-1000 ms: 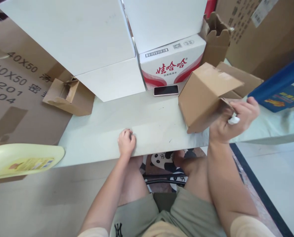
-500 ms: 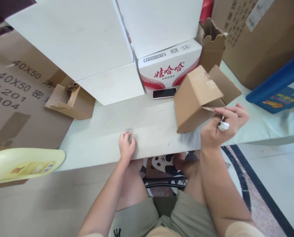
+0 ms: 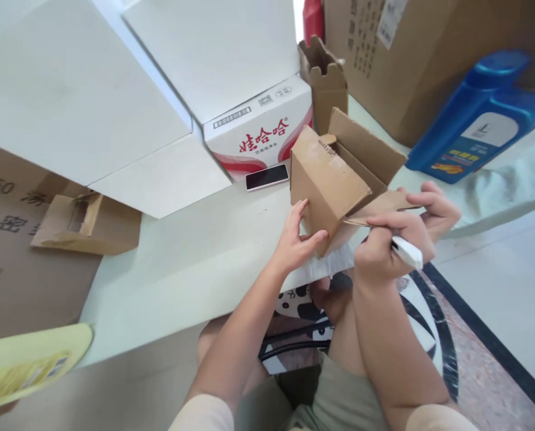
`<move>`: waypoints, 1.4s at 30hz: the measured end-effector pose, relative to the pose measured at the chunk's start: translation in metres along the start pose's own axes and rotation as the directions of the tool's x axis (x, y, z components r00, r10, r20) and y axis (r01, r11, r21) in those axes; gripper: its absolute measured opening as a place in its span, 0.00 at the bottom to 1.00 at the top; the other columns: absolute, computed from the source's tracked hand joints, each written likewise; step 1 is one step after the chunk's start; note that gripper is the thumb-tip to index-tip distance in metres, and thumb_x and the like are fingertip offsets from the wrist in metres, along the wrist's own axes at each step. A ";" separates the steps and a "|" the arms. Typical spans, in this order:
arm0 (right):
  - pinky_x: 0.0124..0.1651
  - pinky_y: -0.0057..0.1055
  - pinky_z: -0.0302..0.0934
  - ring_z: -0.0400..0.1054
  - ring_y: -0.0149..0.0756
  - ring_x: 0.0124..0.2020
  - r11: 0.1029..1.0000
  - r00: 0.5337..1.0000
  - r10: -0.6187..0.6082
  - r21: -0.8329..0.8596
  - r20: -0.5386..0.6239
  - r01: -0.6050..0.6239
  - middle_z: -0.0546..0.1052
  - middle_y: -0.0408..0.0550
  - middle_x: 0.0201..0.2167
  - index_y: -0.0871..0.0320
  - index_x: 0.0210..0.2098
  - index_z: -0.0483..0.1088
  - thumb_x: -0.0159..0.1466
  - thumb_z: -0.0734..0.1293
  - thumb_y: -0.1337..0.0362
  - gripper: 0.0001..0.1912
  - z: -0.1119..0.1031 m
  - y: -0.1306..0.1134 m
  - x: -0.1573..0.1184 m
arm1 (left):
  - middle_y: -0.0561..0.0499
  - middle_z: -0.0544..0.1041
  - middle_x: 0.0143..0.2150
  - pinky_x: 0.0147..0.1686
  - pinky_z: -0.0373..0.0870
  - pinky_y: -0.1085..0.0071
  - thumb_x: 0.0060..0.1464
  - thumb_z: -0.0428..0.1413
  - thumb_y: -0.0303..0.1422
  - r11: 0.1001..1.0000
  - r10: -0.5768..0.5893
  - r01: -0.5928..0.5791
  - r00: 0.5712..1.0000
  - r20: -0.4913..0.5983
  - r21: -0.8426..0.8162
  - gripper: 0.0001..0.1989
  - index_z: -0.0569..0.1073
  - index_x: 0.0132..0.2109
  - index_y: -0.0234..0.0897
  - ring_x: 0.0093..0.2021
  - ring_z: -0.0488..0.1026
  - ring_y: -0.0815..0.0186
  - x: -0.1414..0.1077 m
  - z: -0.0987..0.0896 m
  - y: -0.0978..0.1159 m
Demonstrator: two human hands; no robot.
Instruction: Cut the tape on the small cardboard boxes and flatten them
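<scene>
A small brown cardboard box (image 3: 330, 173) stands tilted near the table's front edge, its flaps spread toward the right. My left hand (image 3: 296, 239) rests against the box's near left side, thumb and fingers apart. At the lower right flap (image 3: 384, 206) is my right hand (image 3: 404, 230), pinching the flap's edge between its fingers. A white object (image 3: 407, 251), perhaps a cutter or pen, is also tucked in that hand. Just left of the box, a phone (image 3: 267, 178) lies flat in front of a white and red carton (image 3: 258, 134).
An upright brown box (image 3: 328, 90) stands behind. Blue bottle (image 3: 474, 126) and large carton (image 3: 384, 72) are at right. Big white boxes (image 3: 82, 84), a small open box (image 3: 87, 224) and a pale yellow bottle (image 3: 33, 365) are at left. The table edge (image 3: 159, 329) runs in front.
My left hand has moved right from the tabletop to the box and its fingers have spread. My right hand still holds the flap, now pulled further out. The view has shifted right.
</scene>
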State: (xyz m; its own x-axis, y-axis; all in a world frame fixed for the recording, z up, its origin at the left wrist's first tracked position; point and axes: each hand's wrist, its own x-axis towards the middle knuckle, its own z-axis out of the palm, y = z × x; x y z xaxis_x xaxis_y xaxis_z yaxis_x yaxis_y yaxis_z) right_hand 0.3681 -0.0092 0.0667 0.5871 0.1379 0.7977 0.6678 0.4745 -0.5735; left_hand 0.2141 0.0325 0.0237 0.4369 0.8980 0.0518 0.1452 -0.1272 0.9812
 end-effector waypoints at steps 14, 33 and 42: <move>0.59 0.57 0.70 0.75 0.51 0.57 0.803 0.870 0.473 0.337 0.141 -0.491 0.65 0.49 0.37 0.53 0.24 0.56 0.60 0.57 0.67 0.08 0.000 0.013 0.012 | 0.35 0.72 0.71 0.56 0.80 0.47 0.41 0.52 0.78 0.973 -0.232 0.233 0.965 -0.119 -0.010 0.61 0.66 0.72 0.43 0.68 0.72 0.38 -0.040 -0.128 -0.025; 0.60 0.51 0.72 0.77 0.48 0.57 0.158 0.422 0.595 0.415 0.684 -0.896 0.73 0.45 0.34 0.53 0.23 0.62 0.54 0.68 0.67 0.09 0.019 -0.029 -0.018 | 0.41 0.77 0.64 0.65 0.72 0.54 0.29 0.79 0.51 0.963 -0.164 0.050 0.888 -0.429 -0.264 0.55 0.71 0.65 0.45 0.71 0.69 0.41 -0.147 -0.140 -0.015; 0.46 0.40 0.70 0.73 0.42 0.50 0.520 0.558 0.686 0.223 0.467 -0.825 0.74 0.49 0.43 0.50 0.41 0.70 0.65 0.63 0.57 0.08 0.021 -0.006 -0.025 | 0.45 0.84 0.47 0.43 0.81 0.57 0.45 0.68 0.53 0.762 -0.483 -0.027 0.642 -0.595 -0.647 0.30 0.79 0.53 0.43 0.47 0.82 0.51 -0.150 -0.146 -0.025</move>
State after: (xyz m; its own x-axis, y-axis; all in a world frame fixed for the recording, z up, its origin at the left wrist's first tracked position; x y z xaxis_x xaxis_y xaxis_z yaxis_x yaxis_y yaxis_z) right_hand 0.3400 0.0029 0.0541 0.5717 0.8086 0.1392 -0.2393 0.3266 -0.9144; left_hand 0.0155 -0.0373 0.0190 -0.3178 0.8890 -0.3298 -0.4752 0.1517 0.8667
